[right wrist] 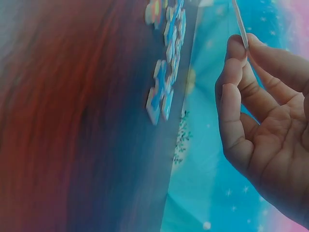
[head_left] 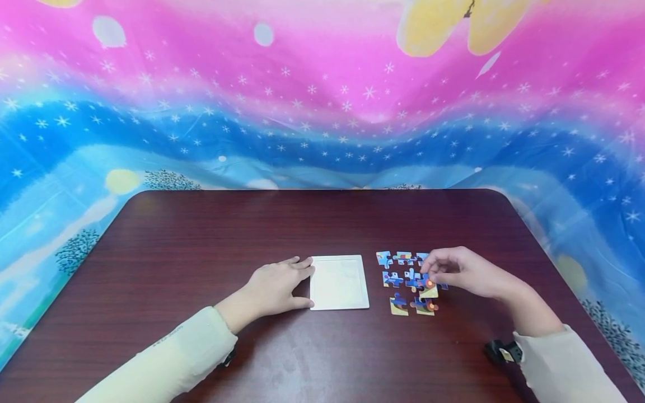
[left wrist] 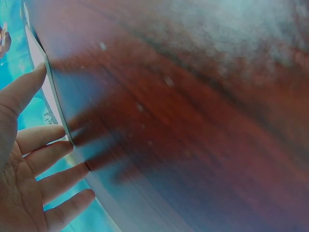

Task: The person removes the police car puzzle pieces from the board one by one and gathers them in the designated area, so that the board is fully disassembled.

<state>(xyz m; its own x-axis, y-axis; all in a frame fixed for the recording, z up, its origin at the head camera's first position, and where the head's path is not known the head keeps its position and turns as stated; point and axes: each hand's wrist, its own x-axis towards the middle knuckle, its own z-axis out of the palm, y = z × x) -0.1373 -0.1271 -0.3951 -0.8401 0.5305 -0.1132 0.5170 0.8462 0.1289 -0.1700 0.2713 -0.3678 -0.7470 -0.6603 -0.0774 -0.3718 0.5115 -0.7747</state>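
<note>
A square white puzzle tray (head_left: pixel 339 284) with a raised rim lies on the table. Along its left edge rests my left hand (head_left: pixel 280 286), thumb and fingertips touching the rim, fingers fairly straight. My right hand (head_left: pixel 463 272) pinches a jigsaw piece (head_left: pixel 429 287) between thumb and fingers, raised above the other pieces. In the right wrist view that piece (right wrist: pixel 240 24) shows edge-on, clear of the table. Below and left of the right hand lie several loose jigsaw pieces (head_left: pixel 398 305), printed in blue, yellow and red. The right hand partly covers some of them.
The dark reddish-brown table (head_left: pixel 227 235) has rounded far corners. Behind it hangs a pink and blue patterned cloth (head_left: pixel 322 112). A black band (head_left: pixel 504 352) sits at the right wrist, by the sleeve.
</note>
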